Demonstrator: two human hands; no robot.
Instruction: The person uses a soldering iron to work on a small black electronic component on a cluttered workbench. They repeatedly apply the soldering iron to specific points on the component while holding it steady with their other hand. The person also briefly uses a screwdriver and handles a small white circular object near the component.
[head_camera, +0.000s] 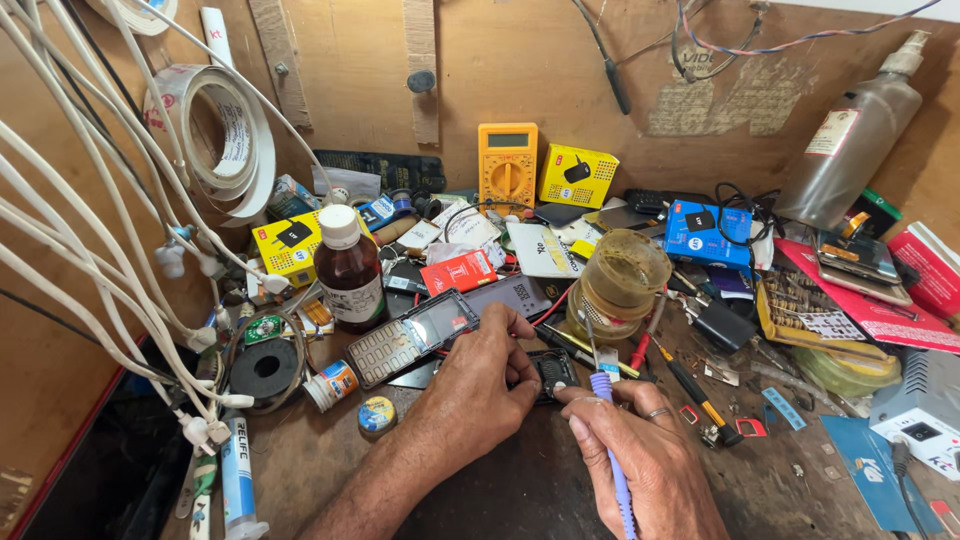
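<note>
Purple-handled tool (612, 440) sits pinched in your right hand (640, 460), grip closed around it; just left, your left hand (480, 385) grip presses closed on the small black part (553, 372) on the counter (780, 470).

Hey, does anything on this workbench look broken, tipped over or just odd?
A keypad phone lies opened up beside the left hand. The spray bottle leans tilted against the back wall. A small white bottle lies on its side.

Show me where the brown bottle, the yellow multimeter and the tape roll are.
brown bottle (350, 280), head view, on its glass body.
yellow multimeter (507, 170), head view, near its round dial.
tape roll (248, 150), head view, on its white outer band.
</note>
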